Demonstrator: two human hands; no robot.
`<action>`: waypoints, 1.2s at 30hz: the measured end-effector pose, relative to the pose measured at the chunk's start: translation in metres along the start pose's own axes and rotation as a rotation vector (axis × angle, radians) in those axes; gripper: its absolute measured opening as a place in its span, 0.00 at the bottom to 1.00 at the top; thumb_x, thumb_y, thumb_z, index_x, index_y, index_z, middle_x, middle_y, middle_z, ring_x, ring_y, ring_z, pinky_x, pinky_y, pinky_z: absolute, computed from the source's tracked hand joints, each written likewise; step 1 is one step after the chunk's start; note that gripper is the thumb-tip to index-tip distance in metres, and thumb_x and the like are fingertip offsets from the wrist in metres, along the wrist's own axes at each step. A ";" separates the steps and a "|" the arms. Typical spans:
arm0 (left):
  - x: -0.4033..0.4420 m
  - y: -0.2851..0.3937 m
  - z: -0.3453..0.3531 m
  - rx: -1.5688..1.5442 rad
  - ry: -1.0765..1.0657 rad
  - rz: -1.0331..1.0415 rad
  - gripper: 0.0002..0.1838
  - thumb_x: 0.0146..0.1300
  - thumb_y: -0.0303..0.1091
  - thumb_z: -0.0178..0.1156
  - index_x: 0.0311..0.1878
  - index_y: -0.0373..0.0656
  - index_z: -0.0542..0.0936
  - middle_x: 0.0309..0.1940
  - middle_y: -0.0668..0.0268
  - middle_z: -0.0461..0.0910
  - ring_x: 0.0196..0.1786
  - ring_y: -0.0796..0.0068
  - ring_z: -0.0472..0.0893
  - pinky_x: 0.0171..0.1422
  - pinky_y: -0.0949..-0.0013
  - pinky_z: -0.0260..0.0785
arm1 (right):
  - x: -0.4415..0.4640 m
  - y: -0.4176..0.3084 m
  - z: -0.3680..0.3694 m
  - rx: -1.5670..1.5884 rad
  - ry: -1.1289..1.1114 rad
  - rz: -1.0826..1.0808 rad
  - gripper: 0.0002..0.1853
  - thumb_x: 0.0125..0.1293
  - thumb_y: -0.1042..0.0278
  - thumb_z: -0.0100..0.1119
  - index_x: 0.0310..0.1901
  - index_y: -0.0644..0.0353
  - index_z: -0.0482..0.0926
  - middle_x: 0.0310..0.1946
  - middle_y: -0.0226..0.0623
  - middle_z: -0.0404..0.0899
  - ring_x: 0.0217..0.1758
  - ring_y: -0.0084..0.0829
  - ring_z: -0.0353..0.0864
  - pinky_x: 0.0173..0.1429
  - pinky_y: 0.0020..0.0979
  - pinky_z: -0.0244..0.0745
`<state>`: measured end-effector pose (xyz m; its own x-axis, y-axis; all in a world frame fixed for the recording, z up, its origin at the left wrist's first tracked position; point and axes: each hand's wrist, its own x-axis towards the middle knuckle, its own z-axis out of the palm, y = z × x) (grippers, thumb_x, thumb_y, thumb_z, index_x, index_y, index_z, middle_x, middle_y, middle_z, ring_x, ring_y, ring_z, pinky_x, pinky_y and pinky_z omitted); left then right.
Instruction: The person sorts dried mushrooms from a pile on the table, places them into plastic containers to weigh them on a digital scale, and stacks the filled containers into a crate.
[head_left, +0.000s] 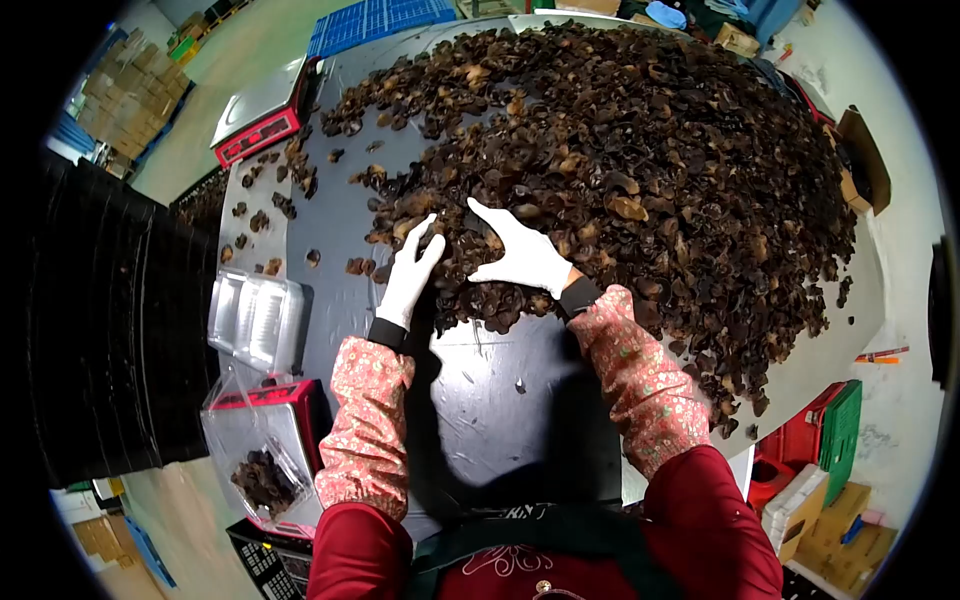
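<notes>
A large heap of dark brown dried pieces, fungus-like in look, [640, 160] covers much of the dark table [480, 400]. My left hand [411, 270], in a white glove, rests at the heap's near left edge with its fingers a little apart. To its right, my right hand [520, 250], also gloved in white, lies over the pieces with thumb and fingers spread wide. Dark pieces lie between the two hands. No piece is visibly held in either hand.
Stacked clear plastic trays [256, 318] lie at the left. Below them, a red-edged scale [265, 440] bears a clear container with dark pieces. Another red scale [262, 110] stands at the upper left. Black stacked crates [110, 320] rise at far left; a green crate [840, 440] is at lower right.
</notes>
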<state>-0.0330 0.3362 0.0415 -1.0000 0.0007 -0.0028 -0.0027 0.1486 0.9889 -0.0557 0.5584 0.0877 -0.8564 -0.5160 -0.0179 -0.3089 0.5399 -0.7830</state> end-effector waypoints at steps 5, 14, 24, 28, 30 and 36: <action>-0.100 0.008 0.001 0.062 0.088 0.100 0.29 0.62 0.31 0.65 0.68 0.41 0.71 0.66 0.59 0.71 0.68 0.65 0.70 0.75 0.63 0.57 | -0.061 -0.025 0.028 0.111 -0.158 -0.142 0.54 0.51 0.59 0.75 0.77 0.53 0.52 0.75 0.42 0.59 0.76 0.43 0.60 0.77 0.39 0.59; -0.224 -0.017 -0.008 0.635 0.046 0.277 0.28 0.51 0.25 0.64 0.59 0.48 0.79 0.64 0.59 0.72 0.74 0.51 0.62 0.76 0.51 0.53 | -0.170 -0.002 0.041 -0.245 -0.085 -0.458 0.35 0.51 0.67 0.70 0.64 0.54 0.74 0.64 0.40 0.74 0.62 0.42 0.76 0.64 0.39 0.73; -0.289 0.015 -0.031 0.706 0.104 0.116 0.36 0.56 0.22 0.55 0.71 0.51 0.68 0.71 0.55 0.65 0.70 0.54 0.69 0.71 0.63 0.66 | -0.244 0.004 0.016 -0.500 0.279 -0.183 0.25 0.61 0.66 0.63 0.62 0.55 0.77 0.62 0.44 0.75 0.64 0.46 0.72 0.67 0.41 0.68; -0.302 -0.008 -0.060 0.874 0.241 0.122 0.22 0.66 0.29 0.57 0.64 0.45 0.75 0.64 0.56 0.72 0.66 0.57 0.74 0.69 0.64 0.66 | -0.247 -0.022 0.061 -0.580 0.426 -0.321 0.12 0.62 0.69 0.61 0.48 0.56 0.83 0.41 0.37 0.83 0.46 0.37 0.81 0.52 0.35 0.77; -0.311 -0.015 -0.065 0.731 0.281 0.149 0.17 0.67 0.28 0.57 0.58 0.43 0.79 0.54 0.57 0.78 0.58 0.58 0.79 0.64 0.65 0.70 | -0.249 -0.044 0.119 -0.605 0.400 -0.460 0.11 0.59 0.70 0.62 0.44 0.56 0.84 0.36 0.33 0.83 0.39 0.33 0.83 0.42 0.31 0.80; -0.306 -0.011 -0.036 0.541 0.251 0.241 0.22 0.63 0.24 0.56 0.62 0.43 0.77 0.55 0.56 0.77 0.58 0.58 0.77 0.65 0.64 0.68 | -0.222 -0.087 0.214 -0.242 0.359 -0.139 0.19 0.67 0.57 0.60 0.55 0.57 0.80 0.50 0.39 0.80 0.50 0.38 0.83 0.53 0.33 0.78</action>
<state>0.2730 0.2987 0.0373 -0.9425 -0.1258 0.3095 0.1570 0.6509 0.7428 0.2495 0.4841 0.0267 -0.8758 -0.3547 0.3274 -0.4827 0.6433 -0.5942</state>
